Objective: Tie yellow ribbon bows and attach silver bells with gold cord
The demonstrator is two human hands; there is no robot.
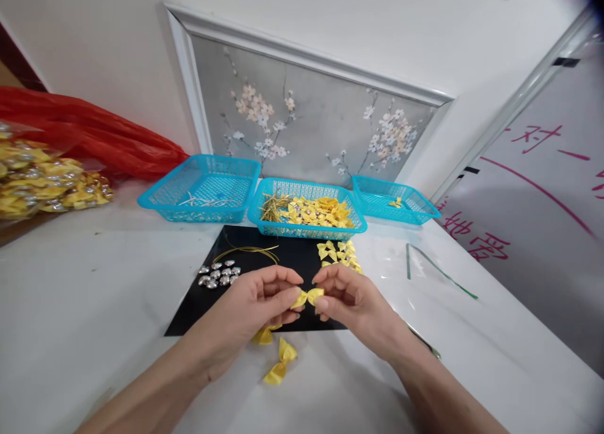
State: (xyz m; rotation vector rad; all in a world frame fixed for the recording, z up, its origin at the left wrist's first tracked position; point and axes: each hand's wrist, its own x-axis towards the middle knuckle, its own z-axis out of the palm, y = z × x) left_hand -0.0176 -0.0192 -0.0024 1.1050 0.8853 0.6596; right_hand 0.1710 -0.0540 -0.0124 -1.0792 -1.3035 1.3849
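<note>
A small yellow ribbon bow is stretched level between my two hands, over the front part of a black mat. My left hand pinches its left loop between thumb and fingers. The right loop is pinched the same way by my right hand. Silvery heart-shaped beads lie in a cluster on the mat's left side, with gold wires behind them. Finished-looking yellow bows sit in a group at the mat's right. Nearer me, a loose yellow bow rests on the white table, another partly under my left hand.
Three blue baskets line the back: the left basket with white strips, the middle basket with bows and gold wires, the right basket with a small yellow piece. A green strip lies right. A bag of bows stands left.
</note>
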